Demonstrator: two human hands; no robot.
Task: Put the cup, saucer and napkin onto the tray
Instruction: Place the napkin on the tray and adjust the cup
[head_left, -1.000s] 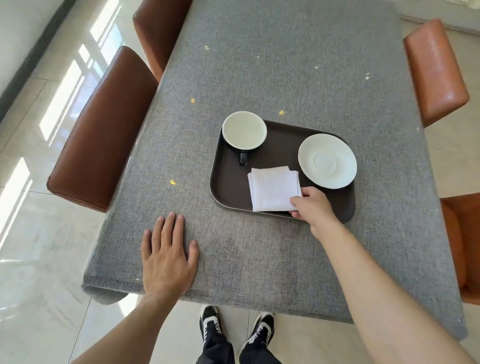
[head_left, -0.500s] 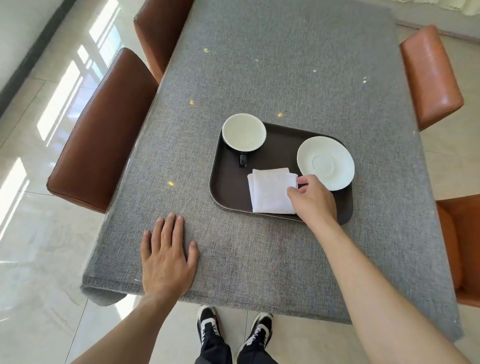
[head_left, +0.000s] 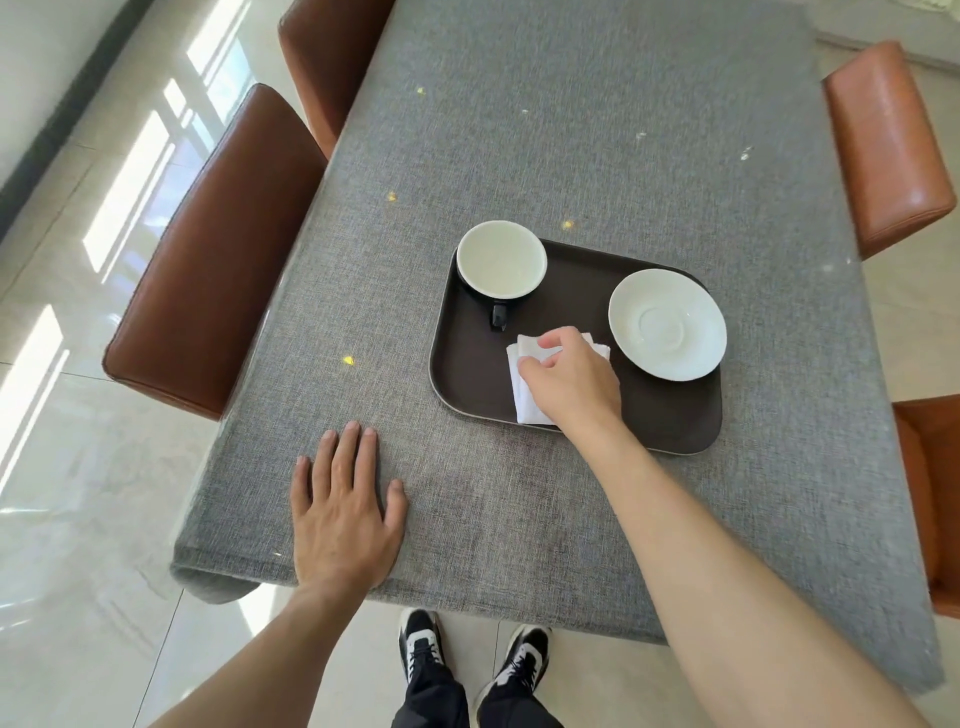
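Observation:
A dark brown tray (head_left: 467, 374) lies on the grey table. On its far left corner stands a cup (head_left: 501, 260), white inside and black outside, its handle pointing toward me. The white saucer (head_left: 667, 325) rests on the tray's right side. A folded white napkin (head_left: 524, 400) lies on the tray's near middle, mostly covered by my right hand (head_left: 576, 384). That hand's thumb and curled fingers close on the napkin's far left part. My left hand (head_left: 345, 509) lies flat on the tablecloth near the front left edge, fingers spread, holding nothing.
The grey cloth-covered table (head_left: 571, 130) stretches away from me. Brown leather chairs stand at its left (head_left: 218, 249) and far left (head_left: 327, 57), and orange ones at the right (head_left: 883, 145) and near right (head_left: 930, 493). My shoes show below the front edge.
My right hand has slid from the napkin's near right corner up and left across it, and now covers most of it. The left hand, cup and saucer have stayed put.

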